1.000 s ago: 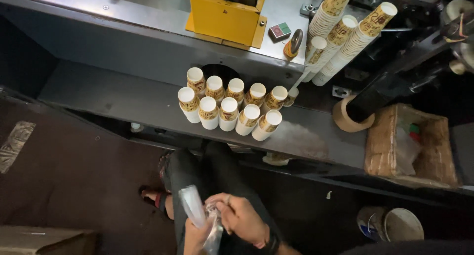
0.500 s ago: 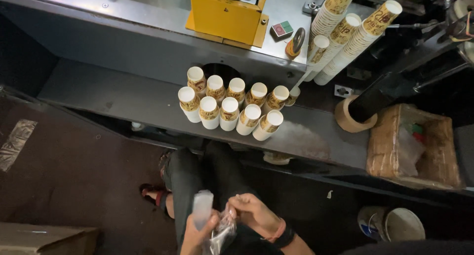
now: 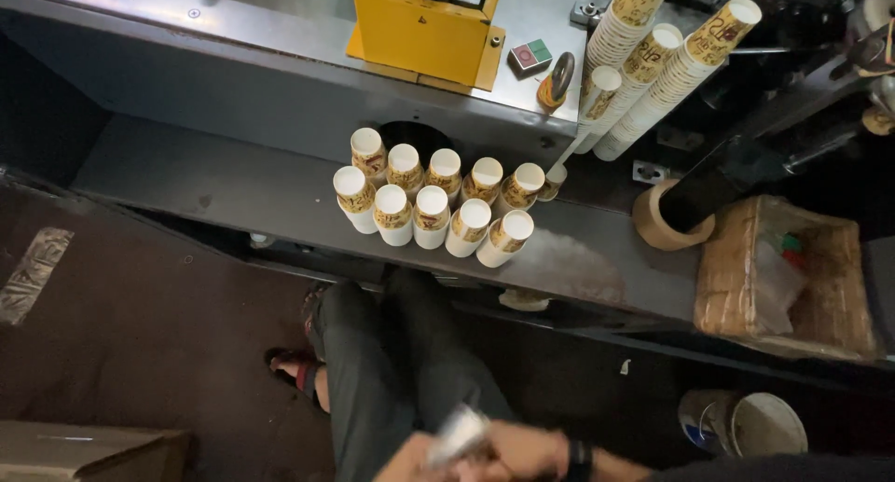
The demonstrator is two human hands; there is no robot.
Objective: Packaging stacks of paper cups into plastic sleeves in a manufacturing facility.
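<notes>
Hands (image 3: 485, 449) dropped lower (clutching plastic (image 3: 457, 433)).

Yellow box (image 3: 424, 25), white cups (image 3: 433, 202) (brown-patterned)

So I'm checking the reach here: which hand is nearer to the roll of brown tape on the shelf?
The right hand. It sits below and left of the roll of brown tape; the left hand is further left, both at the frame's bottom edge.

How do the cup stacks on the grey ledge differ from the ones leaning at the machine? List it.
The ledge stacks stand short and upright in two rows; the leaning stacks are far taller and tilted. The ledge stacks are ten; the leaning stacks are four. Both are patterned paper cups with white rims.
</notes>
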